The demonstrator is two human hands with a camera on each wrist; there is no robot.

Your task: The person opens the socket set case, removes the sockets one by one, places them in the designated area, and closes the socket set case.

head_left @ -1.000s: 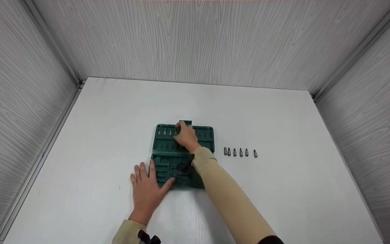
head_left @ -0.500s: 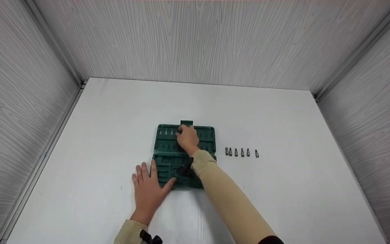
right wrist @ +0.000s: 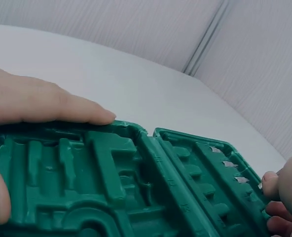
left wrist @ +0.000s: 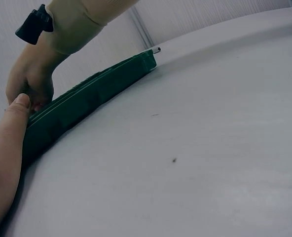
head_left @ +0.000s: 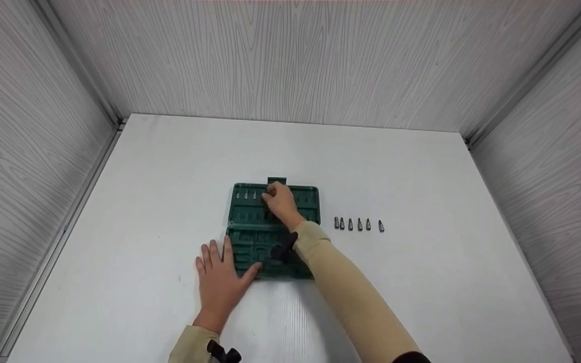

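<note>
An open green plastic case [head_left: 273, 224] lies on the table, its moulded slots facing up. Three small screwdriver bits [right wrist: 229, 164] sit in a row in the far half's upper slots. My right hand [head_left: 281, 202] reaches over that row with curled fingers, the thumb and fingertips pinching another bit [right wrist: 260, 186], mostly hidden by them, beside the third one. My left hand [head_left: 218, 287] lies spread at the near left corner, index finger along the case's side and thumb on its near edge. In the left wrist view the left thumb [left wrist: 21, 101] rests at the case's edge.
Several metal bits [head_left: 359, 224] stand in a loose row on the white table [head_left: 421, 282], right of the case. A latch tab [head_left: 277, 180] sticks out from the case's far edge. Grey wood-grain panels [head_left: 290, 60] enclose the table at the back and both sides.
My right hand stays over the fourth slot of the upper row, its wrist shifting slightly right and its fingers lifting a little. The left hand and the bits on the table keep their places.
</note>
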